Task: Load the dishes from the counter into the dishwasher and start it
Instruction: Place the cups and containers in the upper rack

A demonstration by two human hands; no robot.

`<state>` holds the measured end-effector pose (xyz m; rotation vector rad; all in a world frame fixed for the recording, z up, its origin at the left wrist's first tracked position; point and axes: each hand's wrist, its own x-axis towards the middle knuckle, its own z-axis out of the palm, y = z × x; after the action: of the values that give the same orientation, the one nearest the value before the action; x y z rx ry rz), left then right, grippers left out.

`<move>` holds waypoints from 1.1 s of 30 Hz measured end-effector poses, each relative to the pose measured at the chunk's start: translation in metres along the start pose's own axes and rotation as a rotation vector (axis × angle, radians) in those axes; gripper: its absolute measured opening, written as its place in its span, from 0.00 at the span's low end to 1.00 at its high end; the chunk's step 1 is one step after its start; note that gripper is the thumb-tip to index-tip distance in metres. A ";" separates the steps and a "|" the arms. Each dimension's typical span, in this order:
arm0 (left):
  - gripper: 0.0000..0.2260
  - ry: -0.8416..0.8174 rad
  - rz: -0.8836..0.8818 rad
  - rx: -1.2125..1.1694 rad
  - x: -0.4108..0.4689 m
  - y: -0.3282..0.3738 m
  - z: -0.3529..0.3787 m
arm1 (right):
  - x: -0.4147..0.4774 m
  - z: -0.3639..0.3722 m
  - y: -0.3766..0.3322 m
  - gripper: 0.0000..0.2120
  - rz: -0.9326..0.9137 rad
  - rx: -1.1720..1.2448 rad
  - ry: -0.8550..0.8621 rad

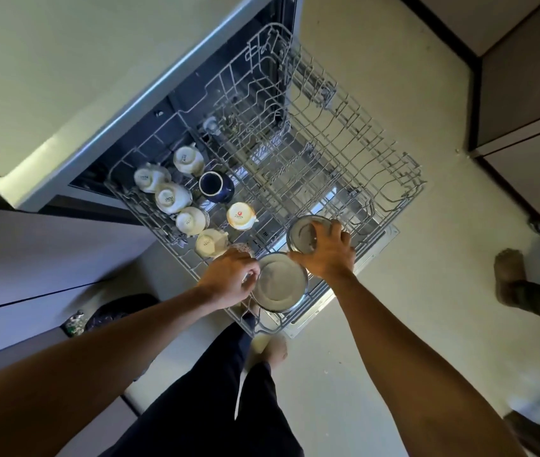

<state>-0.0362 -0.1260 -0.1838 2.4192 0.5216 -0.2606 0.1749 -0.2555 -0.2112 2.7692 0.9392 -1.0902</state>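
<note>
Upper rack (377, 179) pulled out over open dishwasher door. My right hand (326, 255) grips a clear glass bowl (304, 234) from above, fingers wrapped on its rim, at rack's near right. My left hand (229, 278) is curled on the rim of a second glass bowl (278, 282) sitting in the near corner. White cups (171, 197) upside down along rack's left side, dark blue mug (215, 187) beside them.
</note>
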 end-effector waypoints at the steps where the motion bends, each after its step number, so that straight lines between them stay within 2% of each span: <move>1: 0.02 0.008 0.004 0.001 0.000 -0.001 0.001 | 0.000 0.000 0.001 0.46 -0.013 -0.003 0.000; 12: 0.03 0.016 0.055 -0.005 0.001 0.008 0.013 | 0.006 -0.007 0.012 0.46 -0.062 -0.146 -0.134; 17: 0.02 0.010 0.067 -0.013 0.004 0.017 0.021 | 0.000 -0.007 0.015 0.44 -0.095 -0.185 -0.102; 19: 0.02 0.011 0.061 -0.011 0.007 0.019 0.024 | -0.006 -0.009 0.015 0.41 -0.092 -0.178 -0.061; 23: 0.02 0.018 0.058 -0.010 0.008 0.023 0.025 | -0.013 -0.014 0.014 0.30 -0.095 -0.001 0.024; 26: 0.02 0.023 0.040 -0.020 0.010 0.024 0.025 | -0.016 -0.017 0.012 0.28 -0.069 0.098 0.072; 29: 0.02 0.035 0.055 -0.025 0.009 0.026 0.021 | -0.021 -0.019 0.008 0.23 0.040 0.218 0.134; 33: 0.02 0.049 0.123 0.001 -0.001 0.028 0.009 | -0.031 -0.026 -0.002 0.13 0.171 0.410 0.117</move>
<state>-0.0253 -0.1521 -0.1755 2.4533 0.3920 -0.1487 0.1718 -0.2640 -0.1716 3.1945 0.5163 -1.2221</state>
